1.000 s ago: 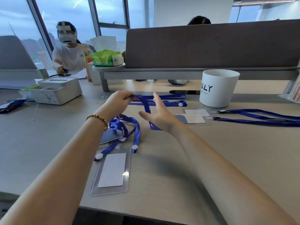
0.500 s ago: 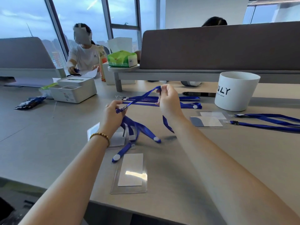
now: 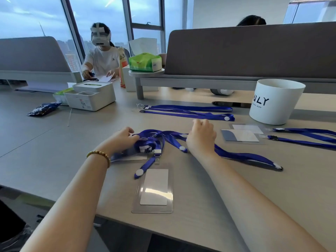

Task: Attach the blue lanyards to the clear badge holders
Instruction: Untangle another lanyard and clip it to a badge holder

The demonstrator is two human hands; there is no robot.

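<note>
My left hand (image 3: pixel 122 139) pinches a bunched blue lanyard (image 3: pixel 148 140) at its clip end, above a clear badge holder (image 3: pixel 127 155) partly hidden under hand and strap. My right hand (image 3: pixel 201 137) has its fingers curled down over the same lanyard's strap, which trails right to a white-tipped end (image 3: pixel 277 166). In front of my hands a second clear badge holder (image 3: pixel 154 187) with a white card lies flat, a lanyard clip at its top edge. Two more holders (image 3: pixel 240 135) lie to the right. Two spare lanyards (image 3: pixel 187 111) lie further back, and others (image 3: pixel 305 137) lie at far right.
A white tub (image 3: pixel 276 101) stands at back right. At back left are a white box (image 3: pixel 91 95) and a dark blue packet (image 3: pixel 43 109). A green tissue pack (image 3: pixel 145 61) sits on a grey riser before a partition. A person (image 3: pixel 101 57) works at the far left.
Both hands came down from holding the lanyard stretched in the air to table level. The strap now lies on the table, trailing out to the right.
</note>
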